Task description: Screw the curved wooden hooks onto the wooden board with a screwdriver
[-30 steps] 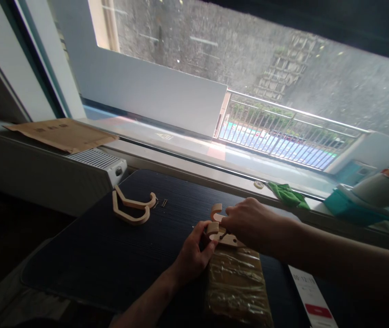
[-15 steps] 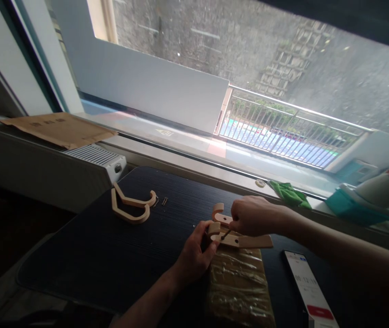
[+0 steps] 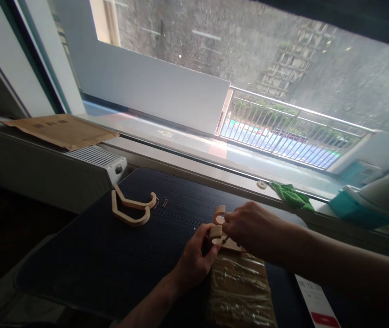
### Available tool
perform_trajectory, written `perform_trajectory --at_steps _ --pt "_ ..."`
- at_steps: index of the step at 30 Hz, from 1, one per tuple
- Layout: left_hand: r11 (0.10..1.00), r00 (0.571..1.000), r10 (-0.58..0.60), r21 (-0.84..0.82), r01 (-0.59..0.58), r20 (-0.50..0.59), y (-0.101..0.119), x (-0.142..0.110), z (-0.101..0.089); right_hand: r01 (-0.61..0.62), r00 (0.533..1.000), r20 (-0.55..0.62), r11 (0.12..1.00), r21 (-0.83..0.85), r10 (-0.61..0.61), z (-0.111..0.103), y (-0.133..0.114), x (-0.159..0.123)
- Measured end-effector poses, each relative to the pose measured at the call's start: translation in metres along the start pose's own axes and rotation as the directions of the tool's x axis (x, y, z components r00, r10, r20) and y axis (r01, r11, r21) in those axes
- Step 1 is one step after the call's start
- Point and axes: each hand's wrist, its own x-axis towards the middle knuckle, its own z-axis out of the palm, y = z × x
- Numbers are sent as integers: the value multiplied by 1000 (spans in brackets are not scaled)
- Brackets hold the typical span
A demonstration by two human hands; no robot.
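The near wooden hook (image 3: pixel 231 246) lies at the far end of the wrapped block (image 3: pixel 240 287), probably light and stiff. Hold the curl (image 3: pixel 216 231), where the left hand (image 3: pixel 196 257) pinches; the right hand (image 3: pixel 247 225) clenches a slim tool (image 3: pixel 226 239).

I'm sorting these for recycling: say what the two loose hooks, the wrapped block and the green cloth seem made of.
Loose hooks: probably wood, smooth and matte; pale tan all over.
Wrapped block: outside looks like brownish plastic film or tape, glossy and wrinkled; its core is hidden.
Green cloth: likely soft fabric, without shine; it lies in rumpled folds.
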Motion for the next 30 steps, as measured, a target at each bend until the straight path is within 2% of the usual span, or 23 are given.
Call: perform_trajectory --at_steps 2,6,10,13,17,20,22,25,30 --pt "1000 1000 -12 2 12 -5 0 0 0 -46 999 -6 998 48 46 9 7 1" --pt "1000 999 -30 -3 30 -10 -1 0 0 -254 966 6 944 211 259 26 20 -7" --pt "1000 1000 -27 -10 27 -13 -3 -1 1 -373 926 50 886 274 374 24 14 -18" --pt "1000 1000 -20 -4 20 -18 -3 -1 2 -331 942 24 913 238 335 12 5 -18" --pt "1000 1000 -6 6 6 -23 -2 -1 2 -222 974 75 963 151 213 -2 0 -15" --pt "1000 1000 0 5 0 -19 -1 0 2 -118 993 -3 991 61 118 -5 -1 -11" --pt "1000 1000 1 3 -1 -10 0 0 2 -65 997 -35 996 61 67 -2 -2 -8" --pt "1000 1000 -6 0 6 1 -1 0 1 -107 994 8 991 78 107 6 -1 -3" --pt "1000 1000 -29 -5 29 0 -4 0 2 -324 946 41 927 188 323 15 8 -4"
